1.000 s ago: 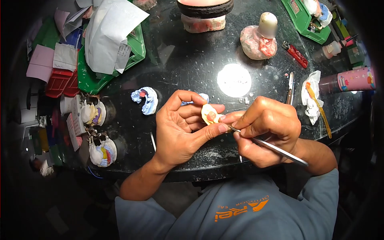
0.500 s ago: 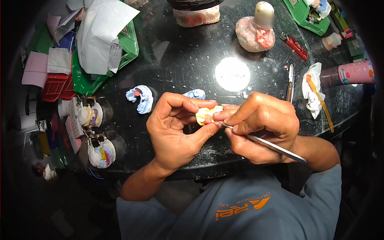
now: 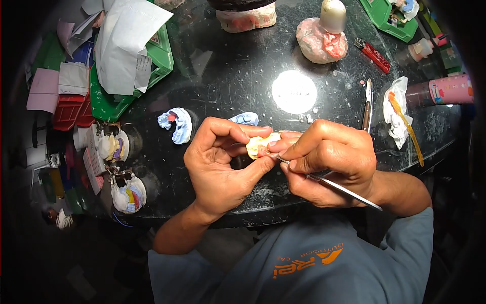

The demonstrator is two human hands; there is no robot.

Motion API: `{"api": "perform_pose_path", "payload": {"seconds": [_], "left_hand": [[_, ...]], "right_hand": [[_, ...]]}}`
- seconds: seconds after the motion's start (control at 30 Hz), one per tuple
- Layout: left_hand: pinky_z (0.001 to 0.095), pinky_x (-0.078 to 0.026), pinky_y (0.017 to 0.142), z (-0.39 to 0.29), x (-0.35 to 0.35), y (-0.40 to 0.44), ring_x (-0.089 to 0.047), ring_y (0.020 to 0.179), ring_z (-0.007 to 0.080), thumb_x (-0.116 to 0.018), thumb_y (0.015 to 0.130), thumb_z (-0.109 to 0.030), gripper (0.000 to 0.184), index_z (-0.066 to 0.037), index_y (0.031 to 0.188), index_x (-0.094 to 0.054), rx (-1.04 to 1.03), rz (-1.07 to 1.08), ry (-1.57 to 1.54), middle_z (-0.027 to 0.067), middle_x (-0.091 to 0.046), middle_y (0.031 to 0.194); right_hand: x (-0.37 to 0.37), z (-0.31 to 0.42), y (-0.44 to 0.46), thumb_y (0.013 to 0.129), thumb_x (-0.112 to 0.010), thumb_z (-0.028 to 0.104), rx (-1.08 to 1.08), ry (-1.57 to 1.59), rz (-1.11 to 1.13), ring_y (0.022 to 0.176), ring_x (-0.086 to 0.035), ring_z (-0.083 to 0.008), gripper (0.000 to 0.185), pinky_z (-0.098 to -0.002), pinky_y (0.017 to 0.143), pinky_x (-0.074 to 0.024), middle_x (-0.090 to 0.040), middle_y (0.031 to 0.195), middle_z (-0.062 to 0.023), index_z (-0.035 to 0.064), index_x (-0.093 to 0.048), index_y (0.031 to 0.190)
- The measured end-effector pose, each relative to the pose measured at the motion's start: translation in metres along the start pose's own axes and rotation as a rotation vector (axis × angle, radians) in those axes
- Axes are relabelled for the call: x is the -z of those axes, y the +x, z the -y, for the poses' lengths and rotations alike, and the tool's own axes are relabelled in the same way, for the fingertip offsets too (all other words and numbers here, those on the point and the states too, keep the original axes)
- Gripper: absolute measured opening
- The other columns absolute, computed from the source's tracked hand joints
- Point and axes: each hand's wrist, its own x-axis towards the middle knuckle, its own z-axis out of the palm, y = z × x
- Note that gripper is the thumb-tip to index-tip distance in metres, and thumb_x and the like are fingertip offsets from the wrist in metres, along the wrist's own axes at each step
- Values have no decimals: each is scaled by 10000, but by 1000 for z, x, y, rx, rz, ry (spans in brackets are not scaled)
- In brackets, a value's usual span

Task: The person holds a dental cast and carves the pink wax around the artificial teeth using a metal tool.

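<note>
Between the thumb and fingers of my left hand [image 3: 215, 159] is a small yellow dental piece [image 3: 254, 146], partly covered by the fingertips. My right hand [image 3: 336, 162] grips a slim metal dental carver [image 3: 349, 192] like a pen. Its tip reaches the near side of the yellow piece, but fingers hide the exact contact. Some fingertips of the right hand rest against the piece too. Just beyond my hands lies a blue dental cast [image 3: 246, 119], partly hidden. Another blue, horseshoe-shaped dental cast [image 3: 183, 133] with a red spot sits to the left.
Two mounted dental models [image 3: 129, 192] stand at the left edge, near green trays [image 3: 164, 63] with papers. A knife [image 3: 367, 106], a red lighter [image 3: 374, 57], and an amber stick [image 3: 407, 124] on tissue lie right. A pink lump with a capped bottle [image 3: 316, 43] stands behind.
The carver's handle end has swung slightly left and down as my right hand turned a little. My left hand keeps its hold on the yellow piece. The whole view has shifted slightly.
</note>
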Motion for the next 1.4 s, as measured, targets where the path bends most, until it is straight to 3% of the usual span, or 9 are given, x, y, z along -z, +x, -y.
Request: {"api": "perform_pose_path", "payload": {"seconds": [0.57,1.0,1.1,1.2,1.23,1.27,1.4], "left_hand": [[297,-651,912,0,0,0,-752,1094,221,-839,818,133,426,-15,1050,-513,8,6,7,218,-738,1109],[328,-649,952,-10,-1,3,-758,1079,234,-851,836,108,488,6,1154,-494,169,31,-97,252,-742,1140],[320,-648,948,-10,-1,4,-758,1072,226,-853,839,100,495,9,1169,-495,173,25,-104,256,-742,1155],[305,-646,931,-10,0,5,-758,1060,209,-841,855,93,487,25,1208,-513,198,19,-111,261,-738,1180],[302,-644,928,-12,1,5,-755,1061,204,-828,868,91,479,37,1232,-522,218,25,-98,263,-736,1191],[298,-642,926,-14,2,5,-753,1063,199,-816,881,89,472,48,1256,-532,237,30,-86,264,-733,1203],[379,-624,997,-20,3,7,-751,1102,262,-712,963,33,461,99,1388,-546,294,70,-95,282,-712,1259]], "right_hand": [[-1,-1,2,733,-800,-84,16,47,-8,789,-771,-248,158,-324,692,-617,-699,826,-124,-13,-675,797],[0,-3,4,718,-763,-108,18,59,-60,782,-777,-257,154,-340,694,-620,-686,800,-144,-23,-671,808],[9,-1,9,767,-733,-171,39,14,23,784,-768,-236,172,-395,806,-689,-684,810,-156,-40,-645,834],[14,0,16,779,-724,-157,49,-69,13,803,-771,-247,154,-378,779,-675,-688,825,-160,-38,-651,845],[12,-4,14,741,-751,-110,29,-41,-62,769,-762,-257,147,-339,683,-603,-696,811,-137,-26,-681,838],[13,-5,16,743,-751,-108,32,-63,-60,773,-762,-255,145,-337,681,-601,-697,810,-136,-26,-681,840],[20,-4,18,749,-753,-103,25,-107,-47,790,-764,-252,141,-334,681,-597,-712,830,-139,-23,-683,842]]}}
